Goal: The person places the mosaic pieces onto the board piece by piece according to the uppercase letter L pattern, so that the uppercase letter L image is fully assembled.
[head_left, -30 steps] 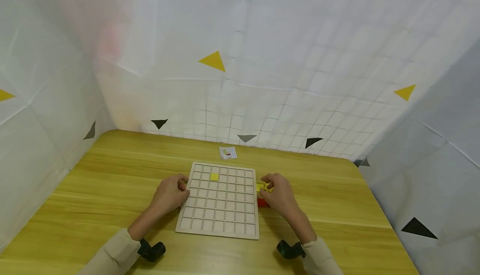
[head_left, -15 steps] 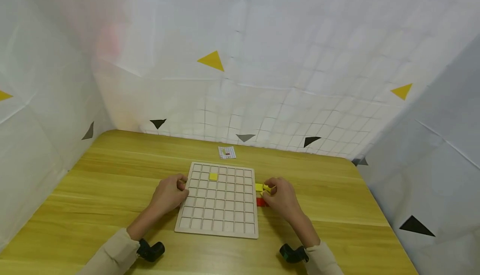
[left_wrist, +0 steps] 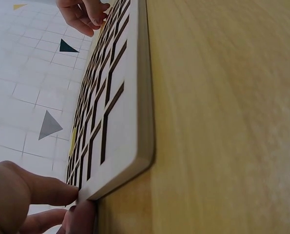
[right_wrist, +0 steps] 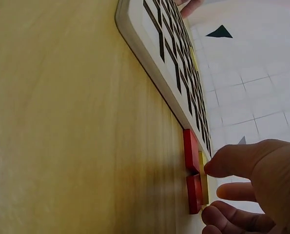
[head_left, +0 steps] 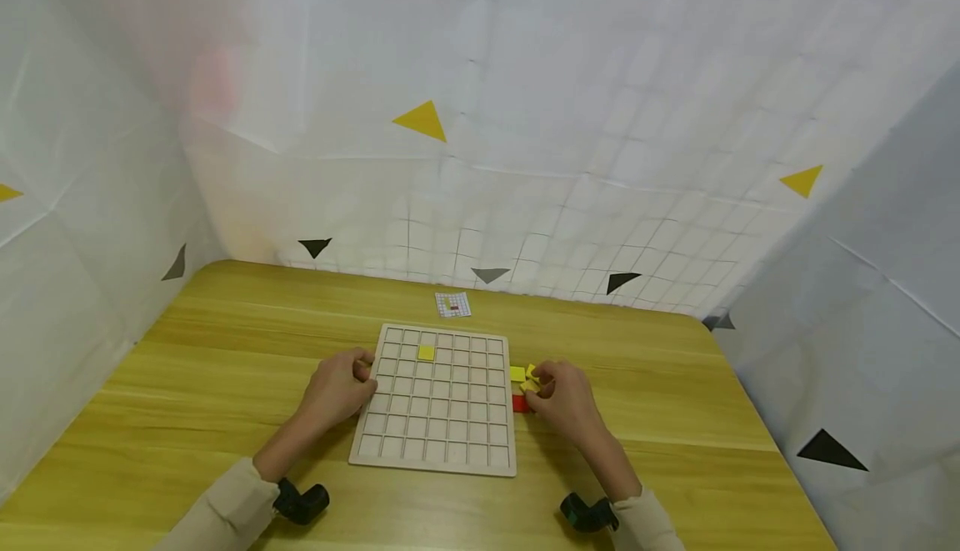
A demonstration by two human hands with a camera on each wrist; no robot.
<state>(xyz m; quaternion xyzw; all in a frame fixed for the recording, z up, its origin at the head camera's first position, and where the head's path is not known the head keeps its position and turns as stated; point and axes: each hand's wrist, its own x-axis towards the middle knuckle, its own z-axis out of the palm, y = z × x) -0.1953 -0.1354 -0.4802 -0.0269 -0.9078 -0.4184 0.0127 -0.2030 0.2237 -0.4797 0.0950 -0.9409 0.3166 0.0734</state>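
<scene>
- The grid board (head_left: 440,389) is laid flat on the table (head_left: 675,409) between the hands; pale wood is suggested, so a stiff, fairly light slab can be expected, best taken by its bare rim
- Its left edge is pinched by the left hand (head_left: 339,384), with the thumb set over the rim near a corner
- A yellow tile (head_left: 426,353) is seated in a cell toward the far left of the grid; little rim is offered there for fingertips
- More loose yellow tiles (head_left: 517,374) are gathered just beside the board's right edge, some askew, along with two red tiles (right_wrist: 191,150)
- By the right hand (head_left: 567,401) the loose yellow tiles are reached, thumb and fingers bent around them; whether one is gripped cannot be told
- The tiles are judged light, rigid and hardly fragile, though smooth faces may slip; opposite side edges should be pinched
- Beyond the board a small printed card (head_left: 453,305) is placed, thin and probably easily bent
</scene>
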